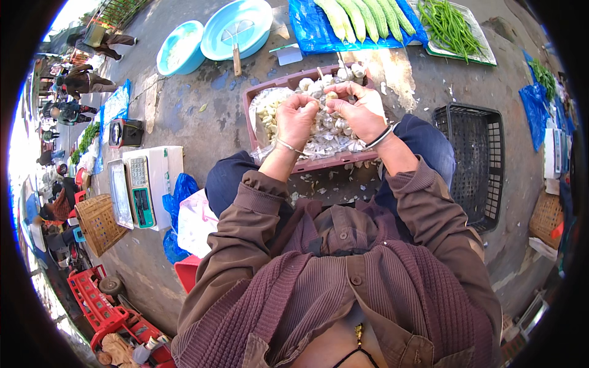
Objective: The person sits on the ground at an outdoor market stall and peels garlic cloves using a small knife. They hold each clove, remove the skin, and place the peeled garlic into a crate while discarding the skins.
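Between my knees stands a shallow maroon plastic crate point(336, 161) with garlic bulbs point(307, 84), loose papery skins and, at its left, a clear plastic bag of peeled garlic cloves point(268, 115). My right hand point(356, 108) holds a small piece of garlic point(331, 95) between thumb and fingers above the crate. Close to its left is my left hand point(297, 117), with thumb and index finger pinched together; whether anything small lies between them cannot be made out. The two hands are a little apart. A thin metal blade or rod beside my right hand is partly hidden.
A black plastic crate point(499, 170) lies to the right. Light-blue basins point(214, 34), one holding a wooden-handled strainer point(237, 60), stand ahead. Bitter melons point(352, 20) lie on blue plastic beside green peppers point(448, 30). At left are a digital scale point(140, 191) and a wicker basket point(99, 223).
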{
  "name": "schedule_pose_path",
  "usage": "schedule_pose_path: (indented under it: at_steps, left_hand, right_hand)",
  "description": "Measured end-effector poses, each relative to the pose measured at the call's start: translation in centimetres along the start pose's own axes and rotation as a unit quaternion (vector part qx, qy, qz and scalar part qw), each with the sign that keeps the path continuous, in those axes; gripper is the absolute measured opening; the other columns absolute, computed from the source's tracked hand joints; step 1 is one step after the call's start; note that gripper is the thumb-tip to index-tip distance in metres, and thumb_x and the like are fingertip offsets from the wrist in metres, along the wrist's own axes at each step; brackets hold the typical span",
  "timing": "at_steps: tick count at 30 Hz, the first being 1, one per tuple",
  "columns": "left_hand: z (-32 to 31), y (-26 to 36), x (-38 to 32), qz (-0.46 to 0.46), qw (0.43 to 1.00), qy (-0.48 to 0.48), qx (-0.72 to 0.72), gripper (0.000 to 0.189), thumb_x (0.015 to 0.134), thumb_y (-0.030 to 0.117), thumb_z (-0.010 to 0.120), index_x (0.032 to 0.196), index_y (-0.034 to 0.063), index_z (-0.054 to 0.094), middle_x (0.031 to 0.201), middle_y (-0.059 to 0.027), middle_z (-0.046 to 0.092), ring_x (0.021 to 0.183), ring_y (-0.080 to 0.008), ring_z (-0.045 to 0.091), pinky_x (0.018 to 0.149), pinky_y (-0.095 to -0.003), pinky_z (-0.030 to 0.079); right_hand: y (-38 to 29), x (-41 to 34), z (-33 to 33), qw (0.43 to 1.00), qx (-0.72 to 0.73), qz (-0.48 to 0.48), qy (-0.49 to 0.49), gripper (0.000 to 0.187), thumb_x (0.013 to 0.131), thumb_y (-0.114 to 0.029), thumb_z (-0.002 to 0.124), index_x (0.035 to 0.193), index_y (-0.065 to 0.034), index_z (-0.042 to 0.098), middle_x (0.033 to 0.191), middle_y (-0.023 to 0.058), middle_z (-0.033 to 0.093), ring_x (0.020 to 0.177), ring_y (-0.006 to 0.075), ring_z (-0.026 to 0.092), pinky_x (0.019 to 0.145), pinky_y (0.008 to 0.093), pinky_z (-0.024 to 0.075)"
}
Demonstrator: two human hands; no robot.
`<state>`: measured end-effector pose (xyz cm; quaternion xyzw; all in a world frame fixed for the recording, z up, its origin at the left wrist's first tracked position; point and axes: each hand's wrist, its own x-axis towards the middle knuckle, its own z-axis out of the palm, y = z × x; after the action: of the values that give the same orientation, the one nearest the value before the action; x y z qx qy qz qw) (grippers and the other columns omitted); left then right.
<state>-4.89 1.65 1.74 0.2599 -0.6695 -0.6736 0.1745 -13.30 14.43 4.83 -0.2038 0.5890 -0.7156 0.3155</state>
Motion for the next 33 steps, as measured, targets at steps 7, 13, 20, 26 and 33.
schedule_pose_path:
  at_steps: [7, 13, 20, 26, 33]
  left_hand:
    - [0.1, -0.5, 0.0, -0.079, 0.991, -0.1, 0.048, 0.014, 0.082, 0.015, 0.062, 0.077, 0.0019, 0.061, 0.072, 0.0005, 0.059, 0.061, -0.0033, 0.05, 0.055, -0.0173, 0.039]
    - [0.3, 0.5, -0.2, -0.002, 0.995, -0.088, -0.045, 0.014, 0.079, 0.015, 0.065, 0.081, 0.0015, 0.064, 0.069, 0.0027, 0.058, 0.058, -0.002, 0.047, 0.051, -0.0166, 0.037]
    - [0.2, 1.3, -0.7, -0.01, 0.997, -0.082, -0.013, 0.007, 0.08, 0.009, 0.062, 0.079, 0.0014, 0.062, 0.069, 0.0035, 0.057, 0.058, -0.0013, 0.047, 0.052, -0.0159, 0.037]
    - [0.3, 1.1, -0.7, 0.045, 0.997, -0.033, 0.06, 0.004, 0.076, 0.006, 0.06, 0.074, 0.0026, 0.059, 0.066, 0.0043, 0.055, 0.056, -0.0009, 0.046, 0.049, -0.0159, 0.036]
    - [0.3, 0.1, -0.5, 0.049, 0.994, 0.055, 0.076, 0.008, 0.068, 0.01, 0.063, 0.068, 0.0017, 0.061, 0.058, -0.0012, 0.057, 0.055, -0.005, 0.05, 0.053, -0.0212, 0.042]
  right_hand:
    - [1.4, 0.6, -0.7, 0.992, -0.12, -0.012, 0.044, 0.025, 0.069, -0.001, 0.063, 0.092, 0.0047, 0.057, 0.081, 0.0087, 0.06, 0.072, 0.0136, 0.058, 0.067, 0.0249, 0.0489]
    - [1.9, 0.6, -1.2, 0.98, -0.197, -0.021, 0.027, 0.022, 0.072, 0.002, 0.062, 0.092, 0.0067, 0.056, 0.085, 0.0095, 0.061, 0.074, 0.0127, 0.06, 0.066, 0.0234, 0.0504]
    - [1.5, 0.2, -0.7, 0.935, -0.338, -0.109, 0.025, 0.024, 0.074, -0.003, 0.063, 0.093, 0.0083, 0.056, 0.088, 0.012, 0.063, 0.076, 0.0139, 0.061, 0.068, 0.0235, 0.0501]
    - [0.3, -0.5, -0.2, 0.936, -0.343, -0.075, 0.017, 0.026, 0.073, -0.006, 0.066, 0.094, 0.0063, 0.057, 0.086, 0.0112, 0.063, 0.074, 0.0131, 0.061, 0.068, 0.0233, 0.0495]
    - [0.0, 0.4, 0.3, 0.993, -0.097, 0.011, 0.059, 0.02, 0.071, -0.005, 0.066, 0.089, 0.003, 0.061, 0.08, 0.008, 0.063, 0.072, 0.0114, 0.059, 0.066, 0.024, 0.048]
